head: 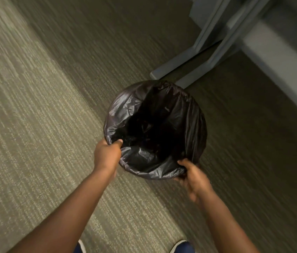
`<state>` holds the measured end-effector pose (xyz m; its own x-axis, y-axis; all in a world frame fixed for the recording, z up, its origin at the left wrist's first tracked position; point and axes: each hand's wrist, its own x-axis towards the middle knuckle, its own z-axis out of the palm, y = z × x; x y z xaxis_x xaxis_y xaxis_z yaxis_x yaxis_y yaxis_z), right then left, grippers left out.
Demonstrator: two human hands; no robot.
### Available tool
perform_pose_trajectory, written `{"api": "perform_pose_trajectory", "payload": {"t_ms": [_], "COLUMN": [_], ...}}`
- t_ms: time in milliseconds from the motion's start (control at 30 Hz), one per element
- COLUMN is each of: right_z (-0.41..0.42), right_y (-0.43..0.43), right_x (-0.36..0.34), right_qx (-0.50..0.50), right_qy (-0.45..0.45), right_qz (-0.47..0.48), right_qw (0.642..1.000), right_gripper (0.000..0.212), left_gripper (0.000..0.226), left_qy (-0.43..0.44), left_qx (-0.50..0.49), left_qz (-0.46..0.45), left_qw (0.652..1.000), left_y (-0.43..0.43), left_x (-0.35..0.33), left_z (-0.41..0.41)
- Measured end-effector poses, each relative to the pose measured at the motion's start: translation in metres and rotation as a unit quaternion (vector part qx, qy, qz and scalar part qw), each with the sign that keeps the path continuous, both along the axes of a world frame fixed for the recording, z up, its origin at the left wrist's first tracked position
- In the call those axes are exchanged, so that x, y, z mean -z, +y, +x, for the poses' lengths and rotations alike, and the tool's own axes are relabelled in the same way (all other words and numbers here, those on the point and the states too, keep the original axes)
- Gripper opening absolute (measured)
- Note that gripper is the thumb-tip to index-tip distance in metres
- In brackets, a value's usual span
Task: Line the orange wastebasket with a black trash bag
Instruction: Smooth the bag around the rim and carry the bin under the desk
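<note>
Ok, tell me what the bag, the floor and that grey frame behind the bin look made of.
Black trash bag: thin plastic film, glossy, going by its crinkles and highlights. Floor: carpet, matte, with a ribbed pile in olive and beige bands. Grey frame: probably painted metal, smooth and flat-edged, though blur leaves that open.

We see a glossy black trash bag [164, 125], a carpet [34, 106] in olive-beige with fine pale ribbed stripes, grey furniture legs [198, 57], and navy shoes [182, 247] edged white.
</note>
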<state>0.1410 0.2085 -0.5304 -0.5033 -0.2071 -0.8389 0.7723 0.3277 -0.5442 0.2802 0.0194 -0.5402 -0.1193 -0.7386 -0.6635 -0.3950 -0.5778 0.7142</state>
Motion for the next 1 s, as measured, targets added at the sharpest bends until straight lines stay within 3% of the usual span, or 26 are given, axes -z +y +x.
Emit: {"api": "perform_pose_trajectory", "payload": {"t_ms": [167,267,400,567,667,1000], "right_z": [-0.057,-0.093,-0.138,-0.178,-0.192,-0.241], "right_y": [0.017,0.026,0.026,0.019,0.017,0.019], "right_x": [0.005,0.012,0.023,0.033,0.039,0.062], "right_qx": [0.056,0.111,0.162,0.193,0.216,0.279], "right_qy": [0.056,0.060,0.068,0.076,0.070,0.072], "right_qz": [-0.024,-0.033,-0.050,-0.053,-0.060,-0.109], "right_qw": [0.997,0.991,0.983,0.977,0.972,0.951], "right_gripper": [0.031,0.032,0.034,0.043,0.046,0.047], "left_gripper": [0.024,0.034,0.065,0.039,0.042,0.044], "left_qy": [0.040,0.098,0.114,0.164,0.146,0.147], "left_qx": [0.054,0.086,0.100,0.169,0.211,0.311], "left_qz": [-0.015,0.029,0.044,0.057,0.064,-0.035], "left_qw": [0.998,0.991,0.987,0.970,0.964,0.938], "left_y": [0.004,0.008,0.022,0.059,0.071,0.073], "left_x": [0.003,0.002,0.003,0.018,0.021,0.033], "left_z": [-0.087,-0.137,-0.183,-0.228,-0.253,-0.315]}}
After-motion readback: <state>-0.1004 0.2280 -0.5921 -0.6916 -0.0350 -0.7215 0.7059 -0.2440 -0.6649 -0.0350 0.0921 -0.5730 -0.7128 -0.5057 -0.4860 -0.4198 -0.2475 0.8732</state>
